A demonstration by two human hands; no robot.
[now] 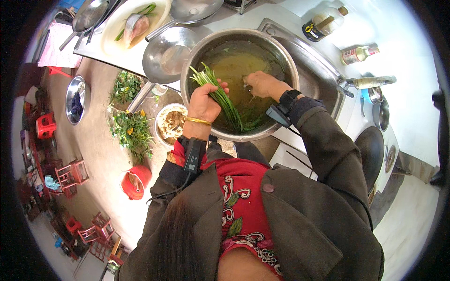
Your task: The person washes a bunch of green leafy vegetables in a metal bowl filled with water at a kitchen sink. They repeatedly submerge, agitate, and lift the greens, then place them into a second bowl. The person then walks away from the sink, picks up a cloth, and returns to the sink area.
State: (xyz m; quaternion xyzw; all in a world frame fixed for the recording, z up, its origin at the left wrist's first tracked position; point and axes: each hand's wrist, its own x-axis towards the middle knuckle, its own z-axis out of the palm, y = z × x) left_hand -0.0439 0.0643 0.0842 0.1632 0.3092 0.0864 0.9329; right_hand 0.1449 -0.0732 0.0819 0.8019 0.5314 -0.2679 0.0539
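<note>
My left hand grips a bunch of long green stalks, probably chives or scallions. Their pale cut ends point up and away, while the green tips trail into the water near the basin's front side. That water is yellowish and cloudy, with some green bits in it. It fills much of a large round steel basin. Over the right half of the basin is my right hand, its fingers curled down at the water's surface. Whether those fingertips pinch anything is hidden.
Right of the basin lies a steel sink with a tap. A steel pan adjoins its left side, near a dish holding a fish piece. Heaped greens, a bowl of scraps and a red bucket occupy the floor.
</note>
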